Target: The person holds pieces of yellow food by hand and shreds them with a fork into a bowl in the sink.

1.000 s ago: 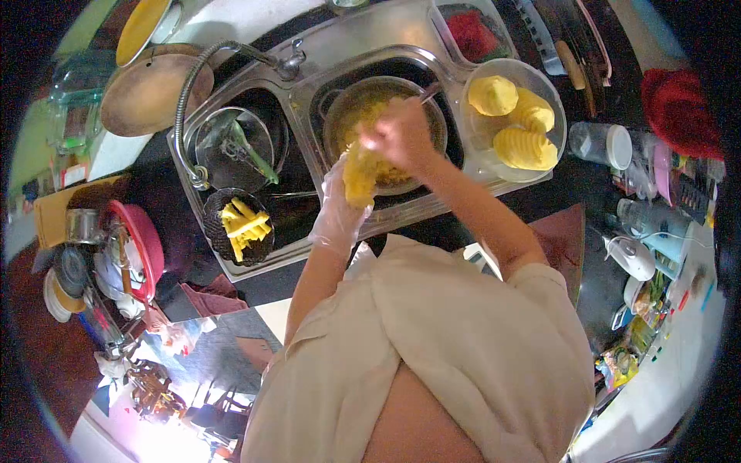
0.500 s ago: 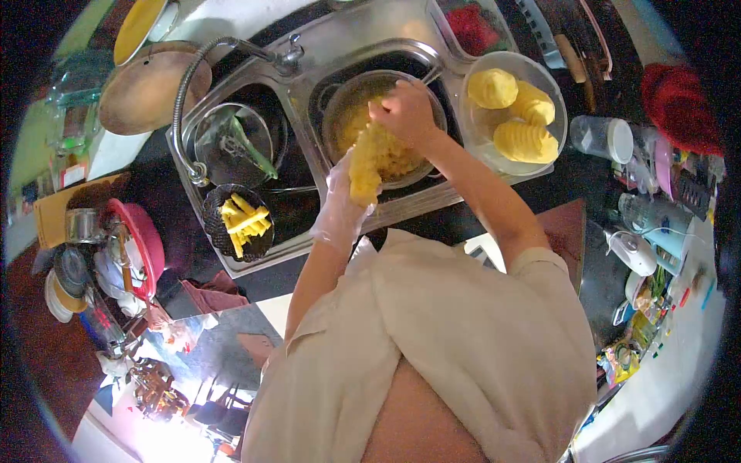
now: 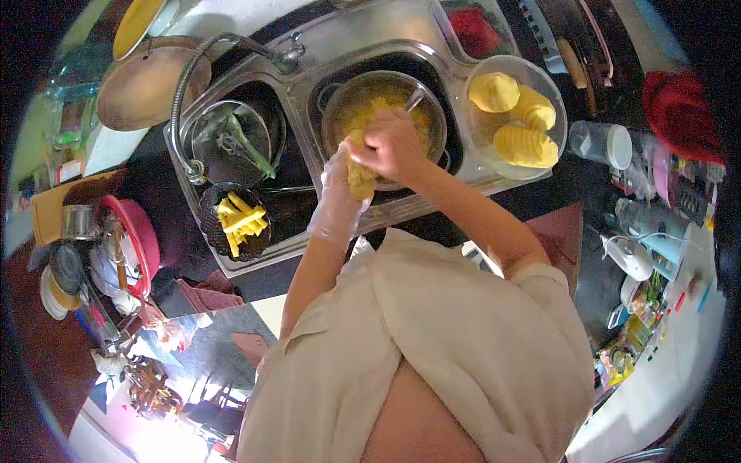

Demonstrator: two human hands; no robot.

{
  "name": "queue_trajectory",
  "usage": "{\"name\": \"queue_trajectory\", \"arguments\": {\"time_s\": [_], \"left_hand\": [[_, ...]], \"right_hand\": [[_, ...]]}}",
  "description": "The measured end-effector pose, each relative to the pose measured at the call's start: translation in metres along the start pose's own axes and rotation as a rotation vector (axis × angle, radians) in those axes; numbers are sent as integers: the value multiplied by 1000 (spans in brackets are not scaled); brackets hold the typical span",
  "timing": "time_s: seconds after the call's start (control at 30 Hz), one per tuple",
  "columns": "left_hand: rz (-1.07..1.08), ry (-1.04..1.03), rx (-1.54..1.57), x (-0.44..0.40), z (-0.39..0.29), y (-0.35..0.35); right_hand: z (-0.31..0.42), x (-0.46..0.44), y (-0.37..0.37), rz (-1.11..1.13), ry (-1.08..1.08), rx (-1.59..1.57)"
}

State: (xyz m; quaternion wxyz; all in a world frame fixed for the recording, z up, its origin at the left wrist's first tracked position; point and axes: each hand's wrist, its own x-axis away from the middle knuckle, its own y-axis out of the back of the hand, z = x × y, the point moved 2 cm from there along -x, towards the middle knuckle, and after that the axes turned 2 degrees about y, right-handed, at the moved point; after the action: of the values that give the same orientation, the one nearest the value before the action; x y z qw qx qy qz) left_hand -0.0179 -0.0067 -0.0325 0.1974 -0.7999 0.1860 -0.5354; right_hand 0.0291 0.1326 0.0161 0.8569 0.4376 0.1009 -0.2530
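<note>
My left hand (image 3: 335, 189), in a clear plastic glove, is closed round a peeled yellow pineapple (image 3: 360, 179), tilted over the near-left rim of a round metal pot (image 3: 327, 127). In my right hand (image 3: 395, 147), bare and closed, is a metal utensil (image 3: 416, 98); its shiny handle end sticks out past the fist. My fist and fingers hide its working end against the upper part of the pineapple. Loose yellow pulp (image 3: 384, 103) lies in the pot below my hands.
Right of the pot, a clear bowl (image 3: 559, 127) holds several peeled pineapples (image 3: 525, 147). A black basket (image 3: 208, 225) with pineapple sticks (image 3: 243, 219) sits at the sink's left front. The left basin holds a glass bowl (image 3: 220, 158) under the hose faucet (image 3: 179, 116).
My right hand has come down toward me along the pineapple, bringing the utensil with it. My left hand keeps its hold on the pineapple and has shifted slightly.
</note>
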Motion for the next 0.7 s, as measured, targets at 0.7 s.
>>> {"name": "queue_trajectory", "arguments": {"time_s": [0.7], "left_hand": [[192,-714,-912,13,-15,0]], "right_hand": [[-9,25,0,76,-427,-25]]}}
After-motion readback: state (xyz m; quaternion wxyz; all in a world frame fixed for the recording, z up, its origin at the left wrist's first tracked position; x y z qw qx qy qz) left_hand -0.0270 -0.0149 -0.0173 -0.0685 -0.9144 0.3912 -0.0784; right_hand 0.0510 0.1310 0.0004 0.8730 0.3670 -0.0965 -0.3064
